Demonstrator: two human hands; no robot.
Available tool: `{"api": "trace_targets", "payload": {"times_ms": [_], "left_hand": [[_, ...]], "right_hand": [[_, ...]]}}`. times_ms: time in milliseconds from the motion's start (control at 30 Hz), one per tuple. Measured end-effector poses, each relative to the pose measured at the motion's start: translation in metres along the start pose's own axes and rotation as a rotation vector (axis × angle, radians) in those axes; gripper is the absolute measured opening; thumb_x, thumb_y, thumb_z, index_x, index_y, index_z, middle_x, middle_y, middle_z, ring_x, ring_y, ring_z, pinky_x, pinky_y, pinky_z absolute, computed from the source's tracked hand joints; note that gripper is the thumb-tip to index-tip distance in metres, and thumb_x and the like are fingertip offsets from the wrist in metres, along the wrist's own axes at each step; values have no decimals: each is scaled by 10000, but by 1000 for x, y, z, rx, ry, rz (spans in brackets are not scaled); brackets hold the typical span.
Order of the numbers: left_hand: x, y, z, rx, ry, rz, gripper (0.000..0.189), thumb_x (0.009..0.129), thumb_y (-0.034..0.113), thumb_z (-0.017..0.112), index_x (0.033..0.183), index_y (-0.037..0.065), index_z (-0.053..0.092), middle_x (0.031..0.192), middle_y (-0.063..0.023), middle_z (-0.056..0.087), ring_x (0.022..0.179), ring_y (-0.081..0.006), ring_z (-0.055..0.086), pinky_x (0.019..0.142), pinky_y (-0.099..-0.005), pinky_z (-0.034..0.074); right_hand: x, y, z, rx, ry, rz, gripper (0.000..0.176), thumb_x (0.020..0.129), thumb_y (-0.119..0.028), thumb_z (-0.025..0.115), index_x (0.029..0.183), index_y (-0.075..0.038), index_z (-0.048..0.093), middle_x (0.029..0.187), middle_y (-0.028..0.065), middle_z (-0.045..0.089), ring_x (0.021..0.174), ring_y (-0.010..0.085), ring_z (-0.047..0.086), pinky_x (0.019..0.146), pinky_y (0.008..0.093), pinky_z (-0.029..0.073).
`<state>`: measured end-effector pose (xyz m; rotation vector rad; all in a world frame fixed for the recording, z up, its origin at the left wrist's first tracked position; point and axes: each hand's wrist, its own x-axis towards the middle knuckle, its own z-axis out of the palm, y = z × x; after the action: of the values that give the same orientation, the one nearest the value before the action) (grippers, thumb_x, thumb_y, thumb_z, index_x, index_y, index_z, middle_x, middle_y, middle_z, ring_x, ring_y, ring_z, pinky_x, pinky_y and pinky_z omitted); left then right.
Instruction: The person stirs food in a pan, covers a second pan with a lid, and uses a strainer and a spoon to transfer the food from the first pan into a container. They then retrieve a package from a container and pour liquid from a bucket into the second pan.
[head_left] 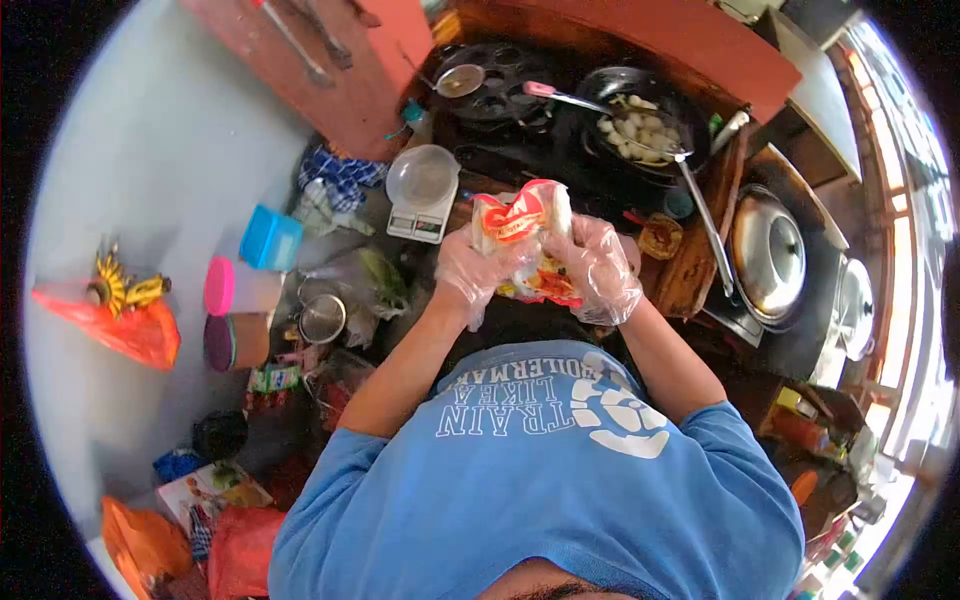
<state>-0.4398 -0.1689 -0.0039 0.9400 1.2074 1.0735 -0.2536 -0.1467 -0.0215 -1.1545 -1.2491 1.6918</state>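
Both my hands wear thin clear plastic gloves and hold a printed food packet [522, 218], red, white and yellow, in front of my chest. My left hand [478, 268] grips its left side, and my right hand [597, 262] grips its right side. What is inside the packet cannot be made out. Just beyond my left hand stands a white kitchen scale [418, 224] with a clear bowl [423, 177] on it. Ahead and to the right, a black wok [598, 85] holds several pale round pieces [640, 130], with a long-handled strainer [706, 205] lying across it.
A dark pan with round hollows [497, 82] sits left of the wok. To the right is a large lidded pan [768, 252]. Along the left wall are a blue container [270, 238], a pink-lidded jar [220, 285], a small sieve [323, 320] and bananas [125, 290].
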Motion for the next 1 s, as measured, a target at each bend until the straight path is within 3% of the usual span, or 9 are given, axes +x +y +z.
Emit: {"api": "trace_targets", "payload": {"times_ms": [133,400,567,700,767,800,833,900,1000], "left_hand": [[2,10,24,-91,-86,16,425,783,152,849,1134,-6,668,1052,-73,704,924,-153,670,843,-333,554],[1,-7,6,-144,101,20,405,789,123,845,1131,-12,674,1046,-70,714,904,-131,668,816,-310,554],[-27,-10,-50,-208,279,56,364,832,131,807,1135,-17,669,1005,-67,720,883,-124,667,788,-298,552],[-54,-18,-97,-39,495,6,413,831,282,805,1118,11,686,971,-58,727,864,-128,669,788,-318,545],[-67,-37,-129,220,621,-106,536,797,478,787,1083,32,704,952,-92,732,829,-175,682,794,-341,531],[-79,-33,-131,87,657,-105,557,794,523,769,1049,31,715,933,-112,732,811,-197,684,788,-346,525],[-84,-52,-143,37,721,-185,515,799,483,781,1023,24,717,919,-96,730,788,-181,678,746,-346,531],[-107,-105,-170,-45,828,-267,474,804,443,792,997,17,718,905,-79,728,764,-166,671,704,-345,537],[-151,-140,-204,1,1025,-439,540,800,555,749,956,38,745,895,-109,739,801,-200,688,746,-367,524]], "right_hand": [[-20,-20,-9,277,42,-63,218,933,-150,682,1072,17,690,966,49,715,806,100,643,730,286,544],[-7,-34,7,156,54,-58,254,918,-151,706,1028,77,692,931,108,722,803,137,678,726,302,556],[32,-12,58,139,-131,-6,233,918,-132,702,1029,73,698,910,87,723,769,116,661,690,279,549],[48,-13,115,6,-282,41,212,924,-141,696,1000,56,707,878,63,719,735,91,643,646,251,532],[75,22,134,-110,-417,-8,239,928,-177,692,1003,50,708,882,66,721,728,93,643,651,260,534],[87,41,148,-205,-478,-87,268,931,-213,688,1006,43,709,886,68,724,721,95,643,657,269,536],[93,53,166,-208,-564,-59,268,931,-213,688,1006,43,709,886,68,724,721,95,643,657,269,536],[93,75,194,-211,-681,234,355,922,-282,687,1064,43,705,891,76,733,743,100,649,691,290,540],[91,128,223,-429,-900,182,444,895,-340,694,1120,43,689,905,102,744,761,143,672,734,308,543]]}}
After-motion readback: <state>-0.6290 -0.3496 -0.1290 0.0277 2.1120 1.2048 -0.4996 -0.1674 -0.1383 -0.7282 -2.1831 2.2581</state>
